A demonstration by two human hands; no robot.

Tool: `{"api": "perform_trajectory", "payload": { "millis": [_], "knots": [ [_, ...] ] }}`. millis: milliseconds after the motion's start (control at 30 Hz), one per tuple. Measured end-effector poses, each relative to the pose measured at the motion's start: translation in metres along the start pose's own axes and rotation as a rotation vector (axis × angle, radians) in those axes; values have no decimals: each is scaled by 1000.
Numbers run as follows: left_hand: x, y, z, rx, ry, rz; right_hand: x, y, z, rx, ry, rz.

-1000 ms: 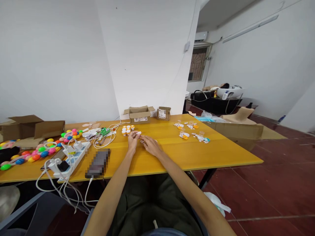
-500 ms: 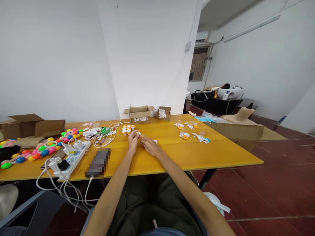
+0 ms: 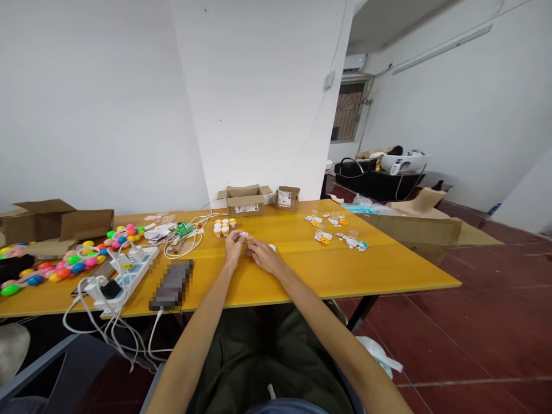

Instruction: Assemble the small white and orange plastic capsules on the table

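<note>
Between the thumb and fingers of my left hand (image 3: 233, 248) is a small white disc-like piece with dark spots (image 3: 244, 234), held above the table. Close beside it on the right, my right hand (image 3: 264, 256) has its fingers curled together. Whatever those fingers hold is hidden or too small to name. A small white round part (image 3: 272, 247) shows on the table just behind my right hand. To the left of my left hand stands a cluster of small white-and-orange containers (image 3: 221, 229).
On the yellow table (image 3: 328, 270), groups of small white, orange and teal parts (image 3: 324, 237) lie to the right. Two cardboard boxes (image 3: 244, 206) stand at the back. Left are a phone (image 3: 171, 286), a power strip (image 3: 133, 279), cables and colourful balls (image 3: 77, 268).
The spotted white piece in my left hand has tipped from facing me to a flatter, edge-on angle. My right hand has barely moved.
</note>
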State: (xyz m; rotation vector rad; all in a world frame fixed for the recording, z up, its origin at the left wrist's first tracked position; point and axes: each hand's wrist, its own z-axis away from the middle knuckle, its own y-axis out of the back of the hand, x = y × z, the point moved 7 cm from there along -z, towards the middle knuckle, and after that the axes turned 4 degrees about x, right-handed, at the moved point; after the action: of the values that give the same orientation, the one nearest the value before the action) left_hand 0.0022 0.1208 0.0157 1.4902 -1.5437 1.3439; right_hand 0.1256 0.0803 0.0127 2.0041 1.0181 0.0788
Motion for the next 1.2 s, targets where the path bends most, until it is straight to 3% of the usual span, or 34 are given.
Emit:
{"api": "perform_trajectory", "payload": {
  "millis": [167, 433, 633, 1200],
  "knots": [
    [3, -1, 2, 4, 0, -9, 5, 8, -3, 66, -122, -113],
    [4, -3, 5, -12, 1, -42, 26, 17, -10, 328, -284, -557],
    [-2, -5, 7, -50, 52, -47, 36, 15, -10, 400, -365, -769],
    [7, -18, 17, -150, 151, -20, 43, 19, -6, 515, -411, -732]
  ]
}}
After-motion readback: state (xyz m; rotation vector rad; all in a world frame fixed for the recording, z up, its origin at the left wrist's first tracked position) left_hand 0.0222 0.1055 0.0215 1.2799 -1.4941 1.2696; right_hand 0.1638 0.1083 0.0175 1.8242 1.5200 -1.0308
